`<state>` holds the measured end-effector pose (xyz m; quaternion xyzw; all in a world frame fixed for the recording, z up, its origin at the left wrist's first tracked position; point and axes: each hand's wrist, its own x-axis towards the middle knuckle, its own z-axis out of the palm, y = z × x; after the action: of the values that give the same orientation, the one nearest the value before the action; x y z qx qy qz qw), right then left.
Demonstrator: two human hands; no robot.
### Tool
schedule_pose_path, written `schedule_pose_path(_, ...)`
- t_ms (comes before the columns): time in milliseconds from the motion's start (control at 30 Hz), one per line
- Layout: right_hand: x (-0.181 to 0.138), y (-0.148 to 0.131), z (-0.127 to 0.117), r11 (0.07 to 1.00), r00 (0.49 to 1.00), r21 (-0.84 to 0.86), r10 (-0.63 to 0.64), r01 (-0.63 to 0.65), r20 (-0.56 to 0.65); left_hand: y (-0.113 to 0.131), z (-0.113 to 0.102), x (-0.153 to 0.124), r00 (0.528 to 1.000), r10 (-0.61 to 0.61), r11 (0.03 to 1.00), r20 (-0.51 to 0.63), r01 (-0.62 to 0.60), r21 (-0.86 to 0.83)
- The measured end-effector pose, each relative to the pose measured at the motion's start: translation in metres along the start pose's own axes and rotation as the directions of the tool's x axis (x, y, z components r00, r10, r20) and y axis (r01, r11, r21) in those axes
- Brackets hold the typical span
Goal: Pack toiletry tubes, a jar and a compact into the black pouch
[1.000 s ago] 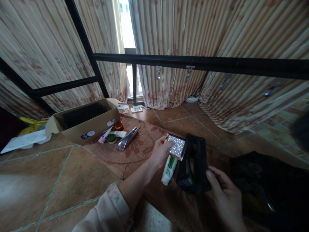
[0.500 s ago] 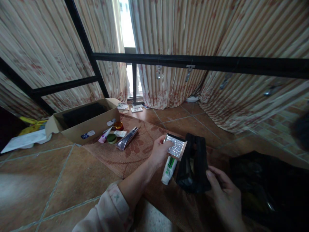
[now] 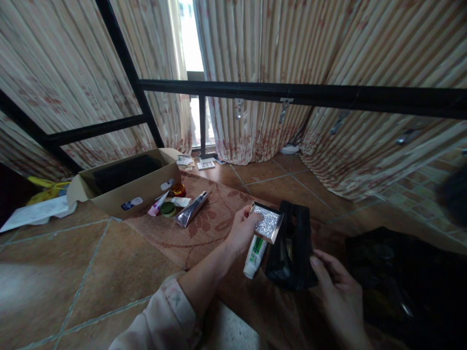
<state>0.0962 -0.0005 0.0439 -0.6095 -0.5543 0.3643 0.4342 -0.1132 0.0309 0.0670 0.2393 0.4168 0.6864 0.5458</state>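
Observation:
My left hand (image 3: 243,226) grips a square, silver-glitter compact (image 3: 268,223) with a shiny metallic edge, thumb on its top. Just below the compact, a white and green tube (image 3: 254,257) lies on the mat. Beside them stands a black pouch (image 3: 302,248), its top open and its inside too dark to make out clearly. My right hand (image 3: 337,287) pinches the pouch's right side between thumb and fingers. Farther left on the mat are a silver tube (image 3: 192,209), a green-lidded jar (image 3: 168,209), an amber jar (image 3: 178,189), a pink tube (image 3: 157,205) and a small white tube (image 3: 181,201).
An open cardboard box (image 3: 134,189) with something dark inside stands at the left. A larger black bag (image 3: 408,282) lies at the right. A black metal frame (image 3: 255,90) runs across, before striped curtains (image 3: 273,43). The patterned mat (image 3: 215,214) covers brown tiles.
Hardly anything differs. The compact tilts very slightly in my left hand, while my right hand keeps its hold on the pouch.

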Motion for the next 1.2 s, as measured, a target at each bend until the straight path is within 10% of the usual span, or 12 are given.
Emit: schedule_pose_path(1200,0.0002,-0.0023,0.0003,1.000,1.000,-0.010,0.011,-0.011,-0.004,-0.0006,-0.0009,0.0001,0.995,-0.012,1.000,-0.101,0.010,-0.025)
